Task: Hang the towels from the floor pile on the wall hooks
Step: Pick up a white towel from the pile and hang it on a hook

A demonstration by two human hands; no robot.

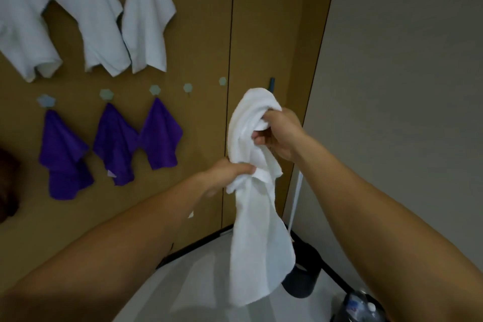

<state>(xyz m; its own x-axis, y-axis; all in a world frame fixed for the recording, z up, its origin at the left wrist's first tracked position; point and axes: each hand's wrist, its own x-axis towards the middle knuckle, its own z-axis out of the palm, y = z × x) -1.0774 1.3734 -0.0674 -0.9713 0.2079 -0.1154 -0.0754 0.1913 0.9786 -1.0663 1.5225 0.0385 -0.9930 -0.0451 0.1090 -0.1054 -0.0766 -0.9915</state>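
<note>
white towel (256, 217) I hold: thick cloth, matt, soft-creased | hung white towels (94, 21): same cloth, matt | purple cloths (159, 136): finer cloth, smooth, matt | wall panel (203, 47): wood-look, matt, even | hooks (46, 100): pale plastic by look, smooth | bottle (360, 306): clear plastic, glossy | floor (203, 282): smooth, faint sheen
</note>
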